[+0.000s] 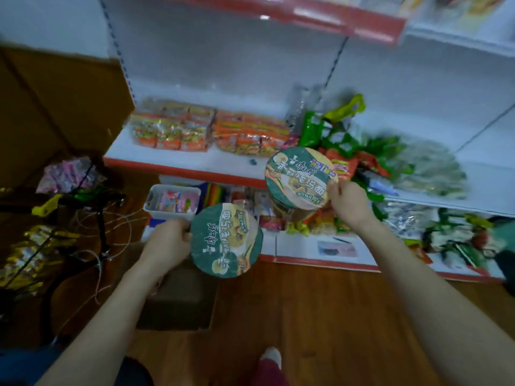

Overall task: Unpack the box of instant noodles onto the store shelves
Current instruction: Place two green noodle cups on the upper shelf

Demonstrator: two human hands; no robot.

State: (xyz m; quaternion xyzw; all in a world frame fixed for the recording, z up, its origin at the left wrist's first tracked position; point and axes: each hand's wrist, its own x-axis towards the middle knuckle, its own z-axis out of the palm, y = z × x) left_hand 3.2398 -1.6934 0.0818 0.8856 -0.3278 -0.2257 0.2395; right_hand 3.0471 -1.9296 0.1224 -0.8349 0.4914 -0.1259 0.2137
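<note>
Your shoe tip (271, 355) sits lowest in view on the wooden floor (320, 316), and the cardboard box (178, 299) lies directly beneath your left hand (167, 240). That hand grips the first noodle bowl (226, 240) by its left rim, fingers curled round the edge (green lid facing the camera), with a white basket (172, 201) just beyond the knuckles. Your right hand (348, 203) clasps the second noodle bowl (299, 178) at its right side, thumb on the lid rim, the bowl up-left of the palm over the front edge of the shelf (167, 156), with orange packets (195, 129) farther beyond.
</note>
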